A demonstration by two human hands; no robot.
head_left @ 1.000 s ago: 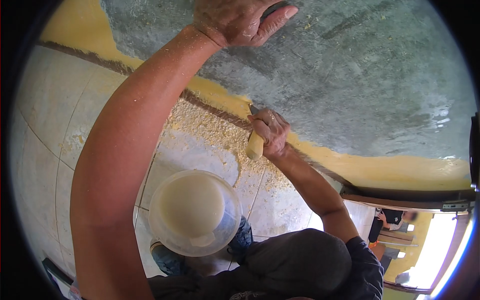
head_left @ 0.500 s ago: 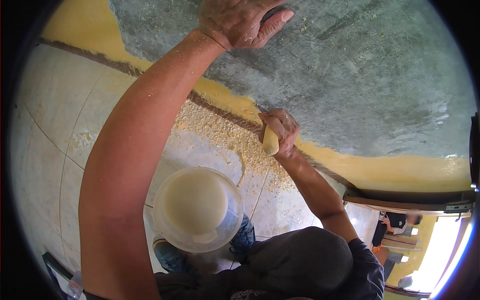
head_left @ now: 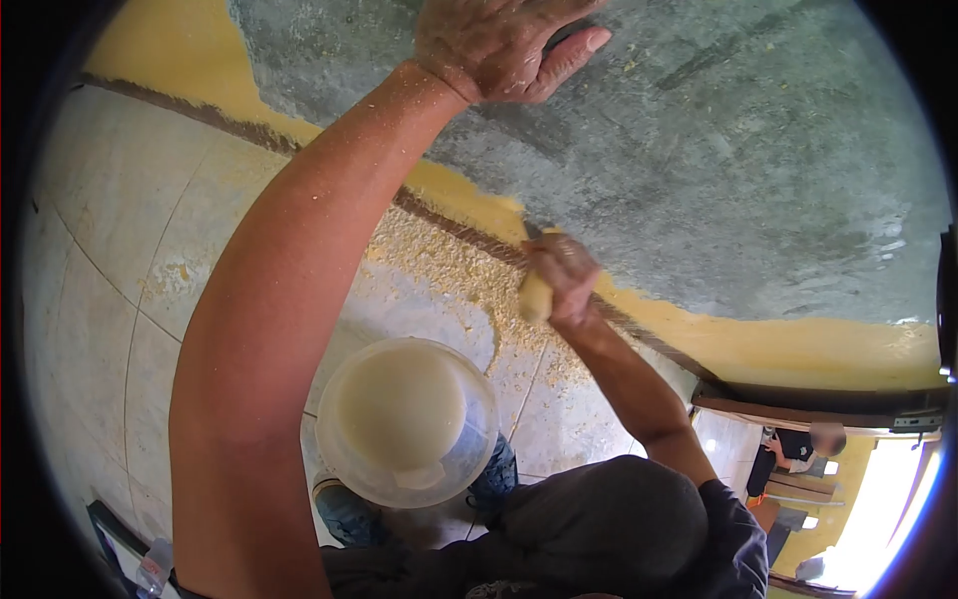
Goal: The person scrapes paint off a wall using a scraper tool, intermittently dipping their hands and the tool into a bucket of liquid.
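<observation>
My left hand (head_left: 509, 45) rests against the grey, stripped part of the wall (head_left: 718, 170), thumb stretched out; the view's top edge cuts off some fingers. Lower down, my right hand (head_left: 567, 275) is wrapped round the pale handle of a scraper (head_left: 536, 298). Its dark blade tip meets the border between grey surface and yellow paint (head_left: 469, 195), just above the brown strip at the wall's foot. The right hand is slightly blurred. Fine flakes cling to my left forearm.
Yellow paint flakes (head_left: 439, 255) lie heaped along the wall's base on the tiled floor (head_left: 90, 280). A translucent round plastic object (head_left: 479, 399) sits by jeans-clad legs. At far right, another person (head_left: 793, 446) is near a bright opening.
My right hand and the scraper have shifted slightly down, and the handle has tilted left. My left hand stays on the wall; the whole view has shifted a little.
</observation>
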